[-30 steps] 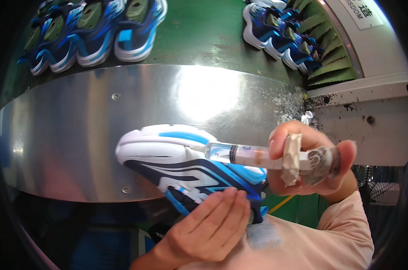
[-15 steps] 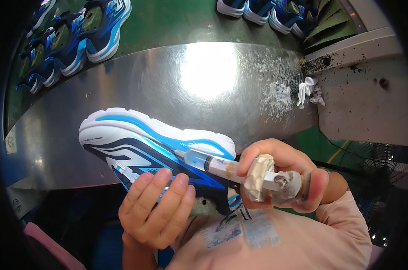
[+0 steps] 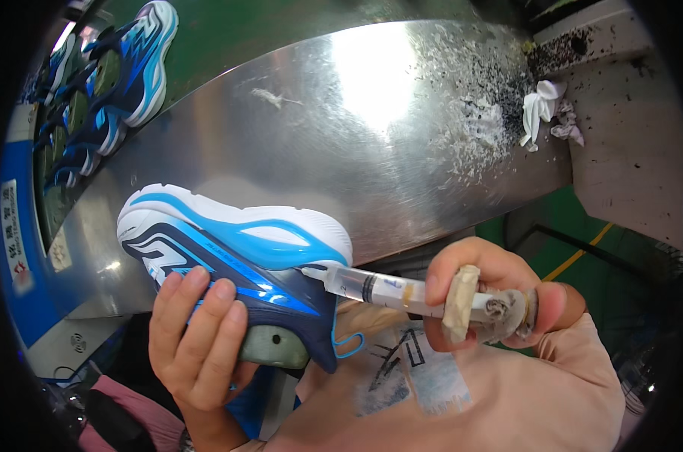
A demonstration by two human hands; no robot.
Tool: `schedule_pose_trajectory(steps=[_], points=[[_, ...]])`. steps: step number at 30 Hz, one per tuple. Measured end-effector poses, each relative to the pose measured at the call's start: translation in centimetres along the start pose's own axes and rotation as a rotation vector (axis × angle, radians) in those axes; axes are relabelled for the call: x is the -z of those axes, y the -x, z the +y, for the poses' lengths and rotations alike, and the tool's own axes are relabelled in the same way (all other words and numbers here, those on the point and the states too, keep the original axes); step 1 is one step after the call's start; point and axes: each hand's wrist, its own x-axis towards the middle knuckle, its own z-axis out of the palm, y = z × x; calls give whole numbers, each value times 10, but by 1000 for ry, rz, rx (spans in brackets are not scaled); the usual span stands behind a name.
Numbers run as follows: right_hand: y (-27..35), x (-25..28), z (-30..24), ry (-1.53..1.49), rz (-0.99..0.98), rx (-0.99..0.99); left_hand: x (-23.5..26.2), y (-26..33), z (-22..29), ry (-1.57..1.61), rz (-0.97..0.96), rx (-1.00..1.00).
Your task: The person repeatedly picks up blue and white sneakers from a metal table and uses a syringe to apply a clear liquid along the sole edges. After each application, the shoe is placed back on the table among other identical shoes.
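Pinching a clear plastic syringe with a beige-wrapped flange between fingers and thumb, the right hand is pointing its nozzle toward nine o'clock, at the heel-end seam of a navy, sky-blue and white sports shoe. The shoe is lying sideways, toe toward ten, sole toward twelve, a grey-green last filling it. The left hand, fingers slightly spread, is covering some upper; the shoe is sitting at its one o'clock. Beyond, a shiny steel plate is stretching out, crumpled white scraps lying at two, matching shoes lining up at eleven.
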Motion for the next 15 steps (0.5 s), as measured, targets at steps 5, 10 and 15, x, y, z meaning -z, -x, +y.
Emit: schedule_pose_trajectory(steps=[5, 10, 15], points=[[-2, 32, 27, -122, -20, 229, 11, -39, -7, -57, -152, -40], [-1, 37, 36, -196, -6, 304, 9, -73, -21, -115, -202, -127], [5, 38, 50, -317, -31, 384, 6, -102, -26, -115, -282, -246]])
